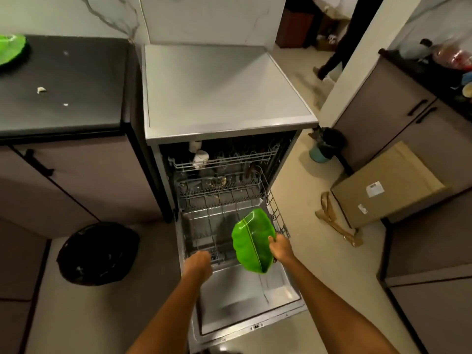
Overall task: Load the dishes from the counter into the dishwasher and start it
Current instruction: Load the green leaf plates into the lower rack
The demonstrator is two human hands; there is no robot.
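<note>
The dishwasher stands open with its door folded down and the lower rack pulled out. My right hand grips the rim of a green leaf-shaped plate and holds it tilted on edge over the right side of that rack. My left hand reaches to the rack's front edge with curled fingers; whether it grasps the wire is hidden. Cups sit in the upper rack. Another green plate lies on the black counter at far left.
A black bin bag sits on the floor left of the door. A cardboard box and brown paper lie on the floor to the right. Cabinets flank both sides. A person's legs show in the far doorway.
</note>
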